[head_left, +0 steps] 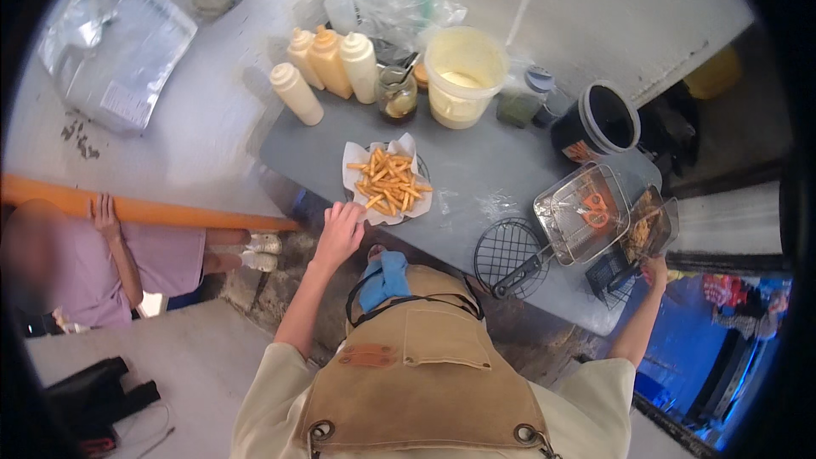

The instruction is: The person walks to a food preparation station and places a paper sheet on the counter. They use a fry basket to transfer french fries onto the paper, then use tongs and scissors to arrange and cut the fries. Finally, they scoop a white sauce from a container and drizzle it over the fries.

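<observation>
French fries (389, 182) lie heaped on white paper (354, 156) in a round wire basket (424, 169). My left hand (344, 226) is at the near-left edge of this basket, its fingertips against the paper; whether it grips the rim is hidden. Far to the right, my right hand (655, 269) holds a wire fryer basket (666, 229) near its black handle. Browned fried food (639, 233) is inside it. Beside it on the left sits another fryer basket (551, 210) with orange-handled scissors (596, 210) in view within its outline.
Sauce squeeze bottles (329, 60), a glass jar (397, 99), a white tub (465, 89) and a black bucket (567, 131) line the grey table's (472, 169) back. A round wire rack (503, 245) lies at the front edge. At left, a person (127, 261) touches the orange counter edge (159, 207).
</observation>
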The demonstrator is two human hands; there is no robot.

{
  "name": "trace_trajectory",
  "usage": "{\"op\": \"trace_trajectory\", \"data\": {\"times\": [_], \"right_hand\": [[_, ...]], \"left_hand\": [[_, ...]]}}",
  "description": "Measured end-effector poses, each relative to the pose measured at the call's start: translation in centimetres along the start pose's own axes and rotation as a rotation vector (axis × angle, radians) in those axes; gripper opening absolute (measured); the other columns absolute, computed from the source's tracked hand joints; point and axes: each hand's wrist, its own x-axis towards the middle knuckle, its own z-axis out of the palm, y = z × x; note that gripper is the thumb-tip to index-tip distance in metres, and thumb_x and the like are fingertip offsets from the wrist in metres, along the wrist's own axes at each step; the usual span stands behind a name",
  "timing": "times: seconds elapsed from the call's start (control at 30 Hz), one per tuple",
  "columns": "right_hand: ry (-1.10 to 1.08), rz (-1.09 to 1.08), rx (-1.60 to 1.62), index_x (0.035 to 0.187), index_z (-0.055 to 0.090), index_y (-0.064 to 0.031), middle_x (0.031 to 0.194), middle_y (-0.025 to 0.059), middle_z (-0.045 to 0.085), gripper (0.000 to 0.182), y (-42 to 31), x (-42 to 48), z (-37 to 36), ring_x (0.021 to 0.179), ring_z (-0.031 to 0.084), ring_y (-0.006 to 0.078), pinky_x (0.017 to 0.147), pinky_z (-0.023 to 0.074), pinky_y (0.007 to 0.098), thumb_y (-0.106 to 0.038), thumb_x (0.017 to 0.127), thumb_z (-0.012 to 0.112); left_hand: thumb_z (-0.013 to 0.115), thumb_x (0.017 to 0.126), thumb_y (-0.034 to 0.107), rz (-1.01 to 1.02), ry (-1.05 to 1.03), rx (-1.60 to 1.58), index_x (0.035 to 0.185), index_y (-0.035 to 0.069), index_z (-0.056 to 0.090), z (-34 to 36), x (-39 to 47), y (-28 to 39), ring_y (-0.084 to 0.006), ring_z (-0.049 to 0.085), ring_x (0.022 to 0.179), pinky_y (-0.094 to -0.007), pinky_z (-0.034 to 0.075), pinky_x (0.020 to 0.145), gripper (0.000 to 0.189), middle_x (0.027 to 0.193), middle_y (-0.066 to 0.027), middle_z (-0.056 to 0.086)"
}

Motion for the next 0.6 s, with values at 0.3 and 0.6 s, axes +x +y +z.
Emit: {"op": "trace_trajectory", "data": {"times": [0.3, 0.6], "right_hand": [[0.427, -0.174, -0.145, 0.102, 0.063, 0.0086, 0.090, 0.0231, 0.070, 0.049, 2.1, -4.2, -6.0, 0.072, 0.072, 0.0341, 0.054, 0.0580, 0.0448, -0.039, 0.089, 0.066], [0.684, -0.399, -0.100, 0.125, 0.058, 0.0008, 0.102, 0.0301, 0.068, 0.043, -10.0, -31.3, -9.1, 0.098, 0.067, 0.0459, 0.082, 0.0509, 0.0464, -0.036, 0.103, 0.053]], "left_hand": [[0.068, 0.086, 0.018, -0.167, 0.184, -0.073, 0.105, 0.010, 0.069, 1.2, 1.9, 1.2, -0.0325, 0.047, 0.112, -0.0472, 0.039, 0.095, 0.020, 0.118, -0.0085, 0.056], [0.063, 0.088, 0.014, -0.138, 0.134, -0.117, 0.114, 0.011, 0.067, 1.3, 6.5, -1.5, -0.0344, 0.046, 0.109, -0.0482, 0.040, 0.093, 0.027, 0.117, -0.0108, 0.052]]}}
